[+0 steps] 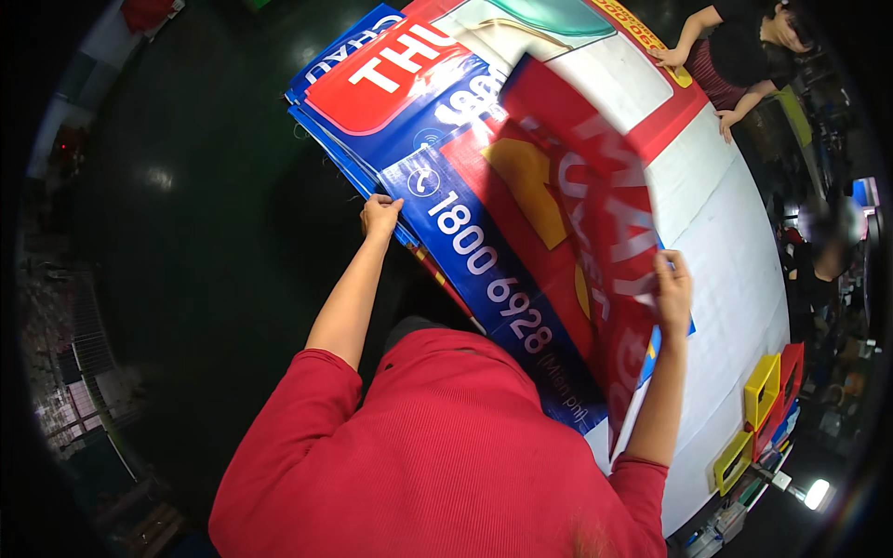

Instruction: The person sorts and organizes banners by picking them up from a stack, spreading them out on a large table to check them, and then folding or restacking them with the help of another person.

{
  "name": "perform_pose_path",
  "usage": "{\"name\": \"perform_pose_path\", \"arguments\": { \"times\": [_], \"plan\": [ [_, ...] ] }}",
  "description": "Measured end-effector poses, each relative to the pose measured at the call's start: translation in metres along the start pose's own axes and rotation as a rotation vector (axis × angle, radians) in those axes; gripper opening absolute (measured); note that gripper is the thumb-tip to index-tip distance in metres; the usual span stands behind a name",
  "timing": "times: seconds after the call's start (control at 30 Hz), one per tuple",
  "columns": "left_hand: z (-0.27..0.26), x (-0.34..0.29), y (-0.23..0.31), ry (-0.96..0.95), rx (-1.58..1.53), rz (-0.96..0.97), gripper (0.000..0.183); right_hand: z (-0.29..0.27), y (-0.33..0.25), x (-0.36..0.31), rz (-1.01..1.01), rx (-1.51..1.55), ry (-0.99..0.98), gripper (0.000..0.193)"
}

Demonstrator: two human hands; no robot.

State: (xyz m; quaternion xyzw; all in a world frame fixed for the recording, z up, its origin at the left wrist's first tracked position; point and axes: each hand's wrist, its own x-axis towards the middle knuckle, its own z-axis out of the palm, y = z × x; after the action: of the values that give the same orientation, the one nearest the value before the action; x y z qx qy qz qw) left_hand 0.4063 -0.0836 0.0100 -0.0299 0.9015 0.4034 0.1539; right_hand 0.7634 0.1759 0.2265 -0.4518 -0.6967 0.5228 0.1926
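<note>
A printed vinyl banner (484,279), blue along its near edge with white lettering and red and yellow beyond, lies across the table in front of me. My left hand (381,215) pinches its near left corner between thumb and fingers. Its right part is lifted and curls over toward the left as a red flap (619,200), smeared by motion. My right hand (674,286) is closed on the raised edge of this flap. Under and beyond the banner lies a stack of similar red and blue banners (372,116), their edges fanned out at the left.
The white tabletop (730,270) stretches to the right. Across it a person (744,56) rests both hands on another large printed sheet (619,79). Yellow bins (763,391) and a red bin (791,372) stand by the right edge, near a lit lamp (817,494). Dark floor (205,251) lies left.
</note>
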Motion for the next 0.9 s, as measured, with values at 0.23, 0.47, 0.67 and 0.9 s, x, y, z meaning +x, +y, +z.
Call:
{"name": "perform_pose_path", "arguments": {
  "times": [0.23,0.47,0.67,0.9],
  "plan": [
    [-0.011,-0.057,0.07,0.128,0.211,0.595,0.015,-0.099,0.088,0.059,-0.08,0.043,0.222,0.018],
    [-0.015,-0.087,0.113,0.197,0.541,1.013,0.007,-0.024,0.097,0.054,-0.15,-0.261,0.348,0.024],
    [-0.009,-0.133,0.189,-0.417,-0.246,0.731,0.017,0.025,0.035,0.02,-0.377,-0.294,0.12,0.018],
    [0.028,-0.235,0.258,-0.892,-0.909,0.699,0.016,0.082,-0.009,-0.027,-0.431,-0.383,0.016,0.042]
  ]
}}
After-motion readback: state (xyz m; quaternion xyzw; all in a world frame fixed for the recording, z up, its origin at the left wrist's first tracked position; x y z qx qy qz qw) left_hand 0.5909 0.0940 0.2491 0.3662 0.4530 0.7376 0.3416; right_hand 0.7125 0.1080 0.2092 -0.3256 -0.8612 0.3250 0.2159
